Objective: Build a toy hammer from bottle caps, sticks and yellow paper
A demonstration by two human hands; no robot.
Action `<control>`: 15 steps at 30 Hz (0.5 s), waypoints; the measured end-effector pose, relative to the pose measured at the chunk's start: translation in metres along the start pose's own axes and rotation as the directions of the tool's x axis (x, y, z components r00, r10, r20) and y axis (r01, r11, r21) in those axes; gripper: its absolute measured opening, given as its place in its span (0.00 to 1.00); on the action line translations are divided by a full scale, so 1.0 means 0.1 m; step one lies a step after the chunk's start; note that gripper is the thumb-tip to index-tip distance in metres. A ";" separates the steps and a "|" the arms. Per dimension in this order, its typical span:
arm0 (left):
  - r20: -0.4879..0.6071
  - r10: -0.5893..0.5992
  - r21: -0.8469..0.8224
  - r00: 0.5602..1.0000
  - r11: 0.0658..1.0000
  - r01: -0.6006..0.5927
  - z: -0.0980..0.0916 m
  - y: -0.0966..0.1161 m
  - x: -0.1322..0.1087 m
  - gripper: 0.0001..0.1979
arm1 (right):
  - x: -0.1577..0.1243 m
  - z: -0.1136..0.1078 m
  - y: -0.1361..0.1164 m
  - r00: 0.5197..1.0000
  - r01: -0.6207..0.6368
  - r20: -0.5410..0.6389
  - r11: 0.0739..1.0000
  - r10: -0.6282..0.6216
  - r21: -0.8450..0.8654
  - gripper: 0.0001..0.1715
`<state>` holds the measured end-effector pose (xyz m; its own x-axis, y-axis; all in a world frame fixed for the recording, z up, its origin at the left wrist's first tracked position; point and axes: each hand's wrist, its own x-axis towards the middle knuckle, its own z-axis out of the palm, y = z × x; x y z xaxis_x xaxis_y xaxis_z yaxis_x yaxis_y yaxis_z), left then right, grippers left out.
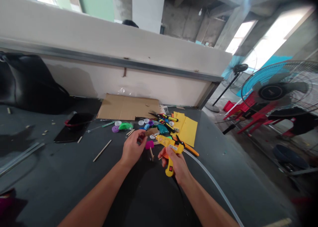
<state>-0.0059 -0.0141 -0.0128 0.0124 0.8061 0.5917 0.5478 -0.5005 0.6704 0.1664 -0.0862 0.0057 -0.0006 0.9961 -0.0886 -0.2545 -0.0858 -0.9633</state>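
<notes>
My right hand [177, 162] is wrapped round the handle of a yellow hot glue gun [166, 142]. A long, clear glue stick [211, 179] trails from the gun's back end. My left hand [134, 147] pinches a small brown cardboard piece [151, 131], and the gun's nozzle is close to it; I cannot tell whether they touch. Just below, a magenta piece [149, 145] with a short wooden stick [151, 154] is on the dark table. Bottle caps [141, 122], a green packet [125, 126] and yellow-handled pliers [170, 117] lie beyond my hands.
A cardboard sheet [128, 107] lies against the white partition [149, 81]. Yellow sheets [188, 131] and an orange-handled tool [191, 150] are on the right. At left are a phone [63, 134], a loose stick [102, 151] and a black bag [29, 84]. A fan [272, 91] stands beyond the table.
</notes>
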 end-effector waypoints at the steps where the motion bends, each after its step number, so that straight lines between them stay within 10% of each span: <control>1: 0.004 0.000 -0.001 1.000 1.000 0.000 0.00 0.00 0.00 0.10 | 0.00 -0.01 0.01 1.000 0.000 -0.002 1.000 0.000 -0.009 0.24; 15: 0.023 -0.073 -0.045 0.997 0.996 0.074 -0.01 0.02 -0.01 0.10 | 0.00 -0.02 -0.05 0.998 -0.059 0.016 0.964 0.056 0.260 0.22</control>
<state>-0.0060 -0.0163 -0.0112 -0.0083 0.8475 0.5307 0.5091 -0.4532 0.7317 0.1696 -0.0854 0.0096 -0.0300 0.9899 -0.1388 -0.4971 -0.1353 -0.8571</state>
